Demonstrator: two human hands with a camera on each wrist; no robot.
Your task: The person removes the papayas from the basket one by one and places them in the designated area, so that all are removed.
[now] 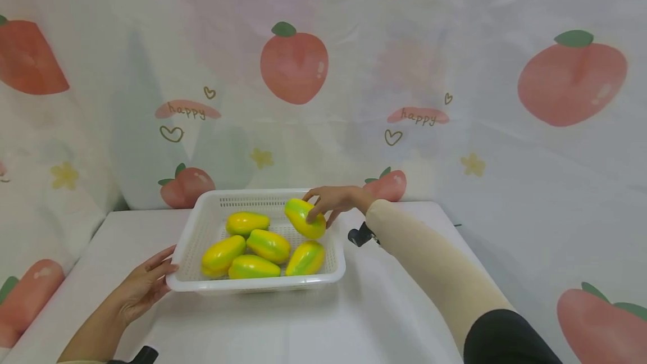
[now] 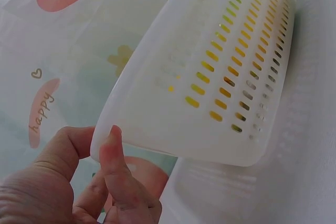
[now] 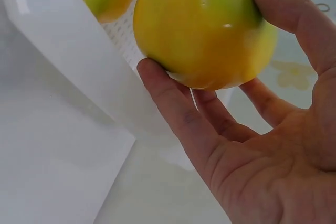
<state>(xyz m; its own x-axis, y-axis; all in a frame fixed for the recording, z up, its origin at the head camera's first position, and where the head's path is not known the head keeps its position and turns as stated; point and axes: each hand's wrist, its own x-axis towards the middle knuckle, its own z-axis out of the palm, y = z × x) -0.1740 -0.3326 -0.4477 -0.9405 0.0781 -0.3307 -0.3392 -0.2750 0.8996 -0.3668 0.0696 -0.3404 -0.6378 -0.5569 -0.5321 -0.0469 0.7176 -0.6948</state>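
Note:
A white perforated plastic basket stands on the table with several smooth, oblong yellow-green fruits lying in it, shaped like small papayas. My left hand pinches the rim at the basket's near left corner; the left wrist view shows thumb and fingers at that corner. Over the basket's right side, my right hand grips another yellow-green fruit between thumb and fingers. Close up in the right wrist view, that held fruit sits above the basket wall, its far side hidden.
The white tabletop extends in front of the basket and to both sides. Behind it hangs a pale cloth printed with peaches, flowers and "happy", close to the table's back edge.

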